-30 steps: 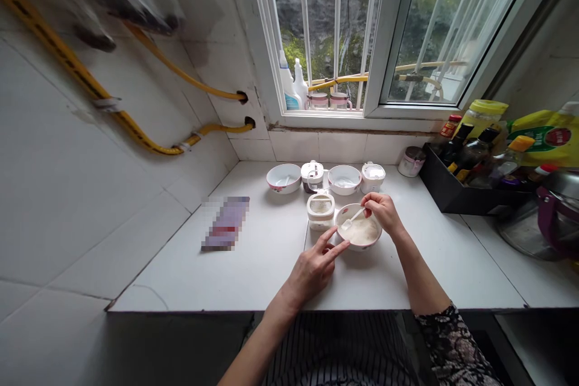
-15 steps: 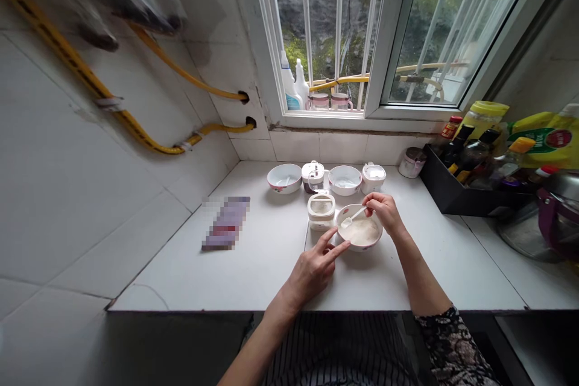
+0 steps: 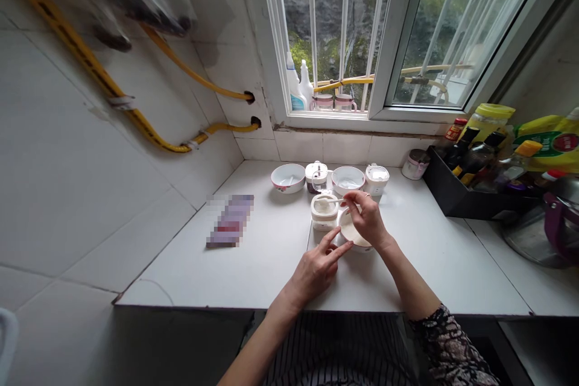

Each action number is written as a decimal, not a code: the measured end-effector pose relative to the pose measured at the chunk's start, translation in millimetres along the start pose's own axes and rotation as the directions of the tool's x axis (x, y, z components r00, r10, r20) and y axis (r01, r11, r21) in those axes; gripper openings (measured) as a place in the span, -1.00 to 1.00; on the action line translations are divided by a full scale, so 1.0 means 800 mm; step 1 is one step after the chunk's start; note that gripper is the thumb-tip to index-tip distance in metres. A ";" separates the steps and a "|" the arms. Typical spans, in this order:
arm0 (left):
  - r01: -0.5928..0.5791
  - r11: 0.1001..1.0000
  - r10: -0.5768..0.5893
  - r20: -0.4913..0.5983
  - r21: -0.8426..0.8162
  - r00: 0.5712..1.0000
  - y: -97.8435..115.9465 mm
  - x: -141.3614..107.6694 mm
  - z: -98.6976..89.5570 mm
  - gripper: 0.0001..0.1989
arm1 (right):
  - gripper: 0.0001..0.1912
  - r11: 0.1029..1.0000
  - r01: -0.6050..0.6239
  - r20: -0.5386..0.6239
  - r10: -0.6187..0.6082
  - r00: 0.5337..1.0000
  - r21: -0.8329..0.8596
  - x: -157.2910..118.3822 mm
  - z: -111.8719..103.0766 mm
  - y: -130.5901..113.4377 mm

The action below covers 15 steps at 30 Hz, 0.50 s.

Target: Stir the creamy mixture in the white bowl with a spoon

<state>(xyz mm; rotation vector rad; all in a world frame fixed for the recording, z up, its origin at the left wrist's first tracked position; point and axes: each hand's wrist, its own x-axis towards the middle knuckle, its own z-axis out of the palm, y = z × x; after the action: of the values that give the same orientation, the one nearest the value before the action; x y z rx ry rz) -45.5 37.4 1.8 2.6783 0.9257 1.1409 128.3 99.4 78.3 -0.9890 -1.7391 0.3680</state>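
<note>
My right hand pinches a small white spoon and holds its tip over an open white jar of pale powder. That hand covers most of a white bowl holding a white granular substance. My left hand rests on the counter with its fingertips touching the bowl's near left rim.
Behind stand two more bowls and two lidded white jars. A blurred flat packet lies to the left. A black tray of bottles and a pot crowd the right. The counter edge runs close in front of me.
My right hand has lifted the spoon out of the bowl and carried it left to the open jar. The left hand has stayed on the bowl's rim.
</note>
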 end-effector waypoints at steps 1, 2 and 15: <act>-0.001 1.000 0.001 -0.003 0.003 1.000 0.000 0.000 0.000 -0.36 | -0.88 0.989 0.110 0.046 -0.106 0.993 -0.096 -0.002 0.000 0.000; -0.002 1.000 0.002 -0.006 0.004 1.000 0.000 0.000 0.001 -0.36 | -0.85 0.966 0.200 0.093 -0.187 0.978 -0.163 -0.003 -0.001 0.000; -0.006 1.000 0.007 0.018 -0.030 1.000 -0.001 0.000 -0.003 -0.31 | -0.90 0.972 -0.230 -0.054 0.233 0.971 0.050 0.001 -0.060 0.015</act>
<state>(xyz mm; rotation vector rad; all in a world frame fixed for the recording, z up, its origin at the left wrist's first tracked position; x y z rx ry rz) -47.5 37.2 3.2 2.6651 0.8903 1.1204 176.4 97.4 90.3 -1.1642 -1.5597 0.5183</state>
